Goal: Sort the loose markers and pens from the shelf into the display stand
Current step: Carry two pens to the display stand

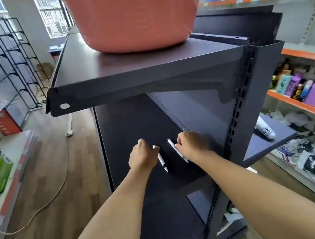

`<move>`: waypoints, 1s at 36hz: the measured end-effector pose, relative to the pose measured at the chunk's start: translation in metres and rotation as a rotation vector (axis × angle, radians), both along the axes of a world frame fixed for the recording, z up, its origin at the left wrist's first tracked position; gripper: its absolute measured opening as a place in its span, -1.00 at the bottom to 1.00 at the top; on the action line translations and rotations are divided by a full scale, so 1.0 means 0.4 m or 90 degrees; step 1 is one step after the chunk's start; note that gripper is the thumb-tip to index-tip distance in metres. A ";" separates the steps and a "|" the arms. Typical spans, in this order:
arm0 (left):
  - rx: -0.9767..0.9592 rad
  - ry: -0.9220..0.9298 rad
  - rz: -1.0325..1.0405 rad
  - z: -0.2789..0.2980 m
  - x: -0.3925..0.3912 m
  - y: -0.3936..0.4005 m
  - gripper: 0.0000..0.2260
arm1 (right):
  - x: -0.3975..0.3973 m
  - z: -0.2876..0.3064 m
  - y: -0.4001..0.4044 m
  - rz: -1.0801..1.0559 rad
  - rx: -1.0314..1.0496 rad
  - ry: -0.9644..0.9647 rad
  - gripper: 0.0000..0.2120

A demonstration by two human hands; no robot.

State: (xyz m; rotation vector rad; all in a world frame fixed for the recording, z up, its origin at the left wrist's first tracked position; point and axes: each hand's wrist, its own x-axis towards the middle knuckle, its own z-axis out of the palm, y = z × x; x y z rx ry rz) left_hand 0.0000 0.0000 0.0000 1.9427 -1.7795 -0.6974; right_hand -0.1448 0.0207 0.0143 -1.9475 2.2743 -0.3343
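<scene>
Both my hands reach onto a dark metal shelf under a higher shelf board. My left hand holds a white marker with a black band near its tip; the marker points down toward me. My right hand pinches a second white pen, which lies slanted between the two hands. The fingertips of both hands are curled away from the camera and partly hidden. No display stand shows in this view.
A large pink plastic tub sits on the top shelf board. A slotted upright post bounds the shelf on the right. A white tube lies on a side shelf. Stocked orange-edged shelves stand right and left; wire racks stand far left.
</scene>
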 end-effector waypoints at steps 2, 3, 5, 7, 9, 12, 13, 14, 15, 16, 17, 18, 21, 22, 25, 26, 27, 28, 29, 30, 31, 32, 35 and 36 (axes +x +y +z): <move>0.011 -0.047 0.015 -0.005 -0.008 -0.014 -0.72 | 0.009 -0.013 -0.020 -0.036 0.002 -0.005 -0.73; 0.018 -0.071 0.013 -0.010 -0.012 -0.022 -0.70 | 0.011 -0.024 -0.030 -0.043 0.001 -0.010 -0.71; 0.025 -0.103 0.004 -0.017 -0.019 -0.027 -0.68 | 0.018 -0.031 -0.038 -0.058 0.009 -0.016 -0.68; 0.043 -0.140 -0.010 -0.023 -0.022 -0.030 -0.62 | 0.018 -0.039 -0.047 -0.062 0.019 -0.005 -0.68; 0.060 -0.181 -0.026 -0.027 -0.023 -0.031 -0.62 | 0.019 -0.043 -0.051 -0.063 0.038 0.018 -0.67; 0.076 -0.205 -0.032 -0.035 -0.028 -0.032 -0.67 | 0.026 -0.056 -0.055 -0.068 0.064 0.026 -0.66; 0.076 -0.203 -0.031 -0.035 -0.028 -0.033 -0.70 | 0.028 -0.060 -0.057 -0.071 0.062 0.021 -0.67; 0.077 -0.196 -0.027 -0.036 -0.027 -0.034 -0.73 | 0.030 -0.064 -0.058 -0.073 0.060 0.017 -0.70; 0.077 -0.186 -0.023 -0.035 -0.026 -0.034 -0.76 | 0.032 -0.066 -0.058 -0.072 0.058 0.021 -0.75; 0.080 -0.172 -0.015 -0.034 -0.023 -0.034 -0.79 | 0.035 -0.065 -0.057 -0.073 0.058 0.030 -0.79; 0.081 -0.153 -0.004 -0.033 -0.019 -0.032 -0.83 | 0.037 -0.064 -0.055 -0.076 0.047 0.034 -0.82; 0.081 -0.126 0.013 -0.033 -0.012 -0.030 -0.86 | 0.039 -0.062 -0.053 -0.080 0.029 0.025 -0.83; 0.051 -0.035 0.082 -0.029 0.026 -0.021 -0.82 | 0.049 -0.058 -0.045 -0.073 -0.054 -0.029 -0.85; 0.032 -0.014 0.107 -0.027 0.043 -0.018 -0.79 | 0.055 -0.055 -0.041 -0.067 -0.082 -0.042 -0.84; -0.038 0.045 0.181 -0.011 0.105 0.005 -0.78 | 0.084 -0.046 -0.028 -0.039 -0.154 -0.084 -0.85; -0.062 0.065 0.205 -0.006 0.127 0.016 -0.79 | 0.098 -0.044 -0.025 -0.030 -0.172 -0.103 -0.85; -0.087 0.079 0.229 0.001 0.150 0.029 -0.80 | 0.114 -0.041 -0.022 -0.020 -0.188 -0.121 -0.85; -0.111 0.087 0.250 0.007 0.173 0.045 -0.82 | 0.132 -0.038 -0.019 -0.009 -0.199 -0.136 -0.86; -0.134 0.089 0.266 0.013 0.196 0.062 -0.85 | 0.150 -0.035 -0.017 0.001 -0.211 -0.149 -0.86; -0.154 0.088 0.279 0.016 0.221 0.078 -0.87 | 0.171 -0.032 -0.016 0.012 -0.222 -0.160 -0.86; -0.171 0.085 0.292 0.019 0.246 0.097 -0.89 | 0.192 -0.029 -0.014 0.022 -0.233 -0.171 -0.86; -0.186 0.081 0.307 0.019 0.273 0.112 -0.90 | 0.213 -0.026 -0.013 0.032 -0.243 -0.183 -0.86; -0.210 0.063 0.341 0.011 0.360 0.149 -0.92 | 0.281 -0.022 -0.008 0.067 -0.251 -0.218 -0.87; -0.216 0.056 0.349 0.005 0.392 0.155 -0.92 | 0.304 -0.021 -0.008 0.084 -0.250 -0.225 -0.87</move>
